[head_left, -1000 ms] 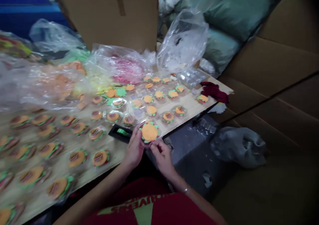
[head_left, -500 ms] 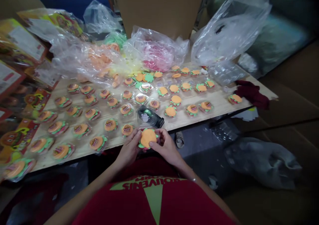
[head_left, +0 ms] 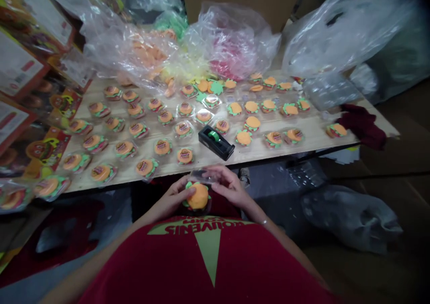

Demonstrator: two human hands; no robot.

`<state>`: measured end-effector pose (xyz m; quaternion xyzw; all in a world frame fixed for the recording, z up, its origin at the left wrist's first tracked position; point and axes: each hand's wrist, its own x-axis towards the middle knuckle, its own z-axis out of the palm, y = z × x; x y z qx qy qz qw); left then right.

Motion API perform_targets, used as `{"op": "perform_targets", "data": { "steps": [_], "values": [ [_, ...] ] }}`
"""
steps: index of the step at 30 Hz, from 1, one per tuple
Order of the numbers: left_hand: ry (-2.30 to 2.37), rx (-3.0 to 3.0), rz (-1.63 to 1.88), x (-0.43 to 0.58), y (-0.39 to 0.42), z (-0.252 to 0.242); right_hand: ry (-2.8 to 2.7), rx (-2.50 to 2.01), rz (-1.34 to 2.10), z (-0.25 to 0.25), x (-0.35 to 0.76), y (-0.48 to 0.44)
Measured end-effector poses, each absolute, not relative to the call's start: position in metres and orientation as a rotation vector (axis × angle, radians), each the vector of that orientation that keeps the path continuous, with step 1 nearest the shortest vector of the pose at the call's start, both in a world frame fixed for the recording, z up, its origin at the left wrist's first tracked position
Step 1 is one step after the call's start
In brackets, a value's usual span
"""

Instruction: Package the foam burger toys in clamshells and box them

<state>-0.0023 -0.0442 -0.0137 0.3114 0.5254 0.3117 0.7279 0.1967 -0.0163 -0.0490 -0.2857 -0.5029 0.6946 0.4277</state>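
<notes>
Close to my body, past the table's near edge, my left hand (head_left: 174,197) is closed on a toy burger (head_left: 197,196) that sits in a clear plastic clamshell. Its thumb rests over the orange bun, with green lettuce edges poking out. My right hand (head_left: 227,187) pinches the clear lid (head_left: 202,176) of that clamshell, which stands tilted up behind the burger. Just beyond the hands lies a black tape dispenser (head_left: 216,141) with a green core. Several boxed toy burgers (head_left: 163,147) with printed labels cover the table's left half.
Unlabelled toy burgers (head_left: 243,137) stand right of the dispenser on the wooden table (head_left: 248,154). Plastic bags of coloured pieces (head_left: 231,48) line the back. Printed packages (head_left: 50,147) are stacked at left. A dark red cloth (head_left: 361,127) hangs at the right edge.
The lid has come down nearer the burger, and my right hand has moved from the burger onto it. The dispenser shows fully. The camera view has shifted, so the table sits higher.
</notes>
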Motion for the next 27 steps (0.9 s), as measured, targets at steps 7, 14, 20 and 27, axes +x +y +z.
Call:
{"op": "perform_targets", "data": {
  "steps": [7, 14, 20, 27],
  "values": [
    [0.996, 0.940, 0.754, -0.044, -0.055, -0.017, -1.323, -0.678, 1.785, -0.056, 0.197, -0.034],
    [0.979, 1.356, 0.771, -0.059, -0.055, -0.049, -1.433, -0.660, 1.877, -0.074, 0.192, -0.041],
    [1.088, 1.339, 0.840, -0.056, -0.052, -0.060, -1.407, -0.791, 1.876, -0.087, 0.177, -0.042],
    [1.219, 1.280, 0.828, -0.051, -0.049, -0.054, -1.581, -0.967, 1.458, -0.084, 0.170, -0.033]
  ]
}}
